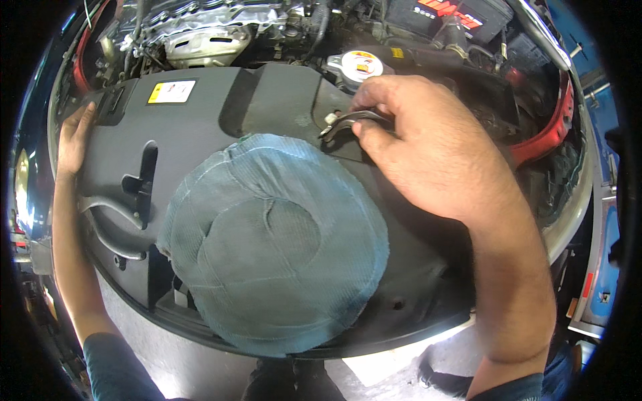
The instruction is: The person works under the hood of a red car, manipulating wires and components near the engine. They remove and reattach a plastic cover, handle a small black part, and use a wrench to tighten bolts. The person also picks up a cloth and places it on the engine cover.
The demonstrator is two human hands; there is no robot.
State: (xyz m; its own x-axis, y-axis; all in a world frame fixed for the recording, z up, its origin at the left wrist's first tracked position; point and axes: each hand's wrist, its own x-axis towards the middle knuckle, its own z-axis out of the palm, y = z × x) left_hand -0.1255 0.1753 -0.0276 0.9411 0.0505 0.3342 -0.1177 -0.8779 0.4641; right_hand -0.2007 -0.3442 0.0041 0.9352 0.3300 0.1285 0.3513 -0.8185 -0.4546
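My right hand point(428, 140) is closed at the back right of the black plastic cover point(187, 127), with thumb and fingers pinching a dark curved metal tool point(354, 119). A small white piece point(330, 119) sits at the tool's tip; whether it is gripped there I cannot tell. At the cover's far left edge, my left hand point(75, 142) rests with fingers stretched out, holding nothing. Between my arms lies a round blue-green cloth hat point(274, 240) with a stitched brim, hiding the middle of the cover.
Behind my right hand is a radiator cap point(362, 65) with a round label. The engine point(207, 50) fills the back left, and a black battery point(445, 20) stands at the back right. A red body panel point(548, 130) edges the right side. Blue cabinets point(605, 234) stand beyond.
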